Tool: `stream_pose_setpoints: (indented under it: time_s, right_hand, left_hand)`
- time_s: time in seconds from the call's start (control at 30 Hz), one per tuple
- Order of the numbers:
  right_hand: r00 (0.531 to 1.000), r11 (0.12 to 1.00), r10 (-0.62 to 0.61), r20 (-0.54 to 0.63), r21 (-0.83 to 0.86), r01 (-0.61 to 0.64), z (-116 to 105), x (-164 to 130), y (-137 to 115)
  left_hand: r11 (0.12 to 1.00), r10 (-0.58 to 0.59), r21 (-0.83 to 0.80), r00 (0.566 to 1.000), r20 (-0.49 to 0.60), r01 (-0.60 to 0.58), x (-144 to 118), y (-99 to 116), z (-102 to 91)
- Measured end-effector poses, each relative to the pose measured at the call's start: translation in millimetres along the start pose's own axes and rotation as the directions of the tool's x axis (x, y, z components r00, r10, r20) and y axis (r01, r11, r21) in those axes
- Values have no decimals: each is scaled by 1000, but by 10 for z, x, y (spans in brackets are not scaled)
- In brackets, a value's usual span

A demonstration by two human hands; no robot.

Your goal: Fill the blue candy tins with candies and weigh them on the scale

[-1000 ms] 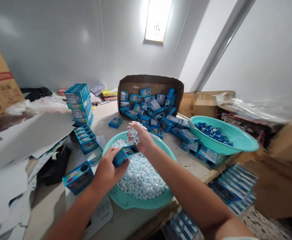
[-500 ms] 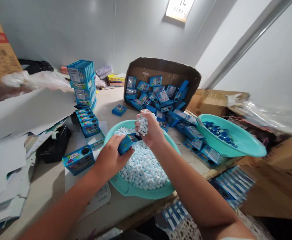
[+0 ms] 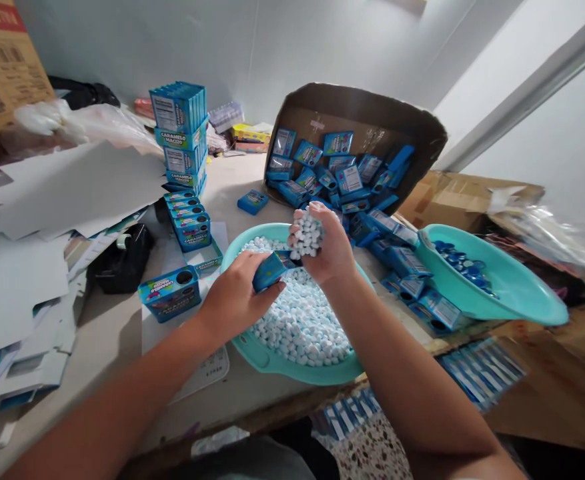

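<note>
Item: small blue cardboard candy box (image 3: pixel 269 271), light and crushable, probably best held by its side walls. The left hand (image 3: pixel 232 301) gripped it over the teal plastic basin (image 3: pixel 252 347). At one o'clock, the right hand (image 3: pixel 325 250) closed on small white candy pellets (image 3: pixel 308 235), loose and prone to spilling.

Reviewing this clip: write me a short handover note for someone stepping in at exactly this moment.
Left hand: grips a small blue box, held over the teal basin.
Right hand: closed on a handful of white candies, right beside the box.
Basin holds a heap of loose candies.
Done: boxes stacked at left, more in a row.
Left: many boxes spill from the tipped carton; blue caps lie in the second basin.
</note>
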State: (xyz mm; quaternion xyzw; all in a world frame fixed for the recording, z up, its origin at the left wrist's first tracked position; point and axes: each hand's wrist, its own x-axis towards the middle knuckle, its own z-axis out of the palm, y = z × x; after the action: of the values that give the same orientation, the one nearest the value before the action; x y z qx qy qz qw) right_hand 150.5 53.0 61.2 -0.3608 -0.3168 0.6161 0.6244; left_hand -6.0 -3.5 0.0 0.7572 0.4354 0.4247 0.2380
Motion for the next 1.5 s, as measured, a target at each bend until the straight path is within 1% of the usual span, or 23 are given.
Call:
stream_pose_setpoints:
  time_s: [0.23, 0.37, 0.5, 0.6, 0.8, 1.03, 1.17, 1.27, 1.5]
  right_hand:
    - [999, 1000, 13, -32, 19, -13, 8, -18, -16]
    - [1000, 999, 15, -17, 34, -15, -4, -13, -17]
    - [999, 998, 39, -29, 57, -37, -33, 0, -18]
    - [998, 997, 53, -25, 59, -52, -48, -3, -28]
    - [996, 995, 90, -9, 43, -89, -22, -51, -49]
    - [1000, 1000, 20, 2, 5, -20, 17, -68, -44]
    - [1000, 1000, 15, 10, 10, -15, 26, -80, -54]
    - [999, 1000, 3, 32, 3, -3, 41, -104, -68]
    - [997, 998, -37, 67, -54, 40, 73, -140, -92]
  left_hand:
    - [1000, -20, -10, 1000, 13, 20, 4, 17, -11]
    - [1000, -16, -15, 1000, 14, 16, 1, 12, -13]
    - [1000, -20, -14, 1000, -12, 20, -3, -5, -2]
    - [1000, -22, -23, 1000, -6, 22, -5, -9, 2]
    - [1000, -25, -17, 1000, -9, 25, -5, -2, 4]
    - [1000, -16, -21, 1000, -11, 15, -1, 4, 0]
    - [999, -31, -24, 1000, -4, 31, 3, 10, -3]
    - [1000, -21, -20, 1000, -5, 20, 2, 4, 1]
    - [1000, -7, -23, 1000, 2, 7, -4, -6, 9]
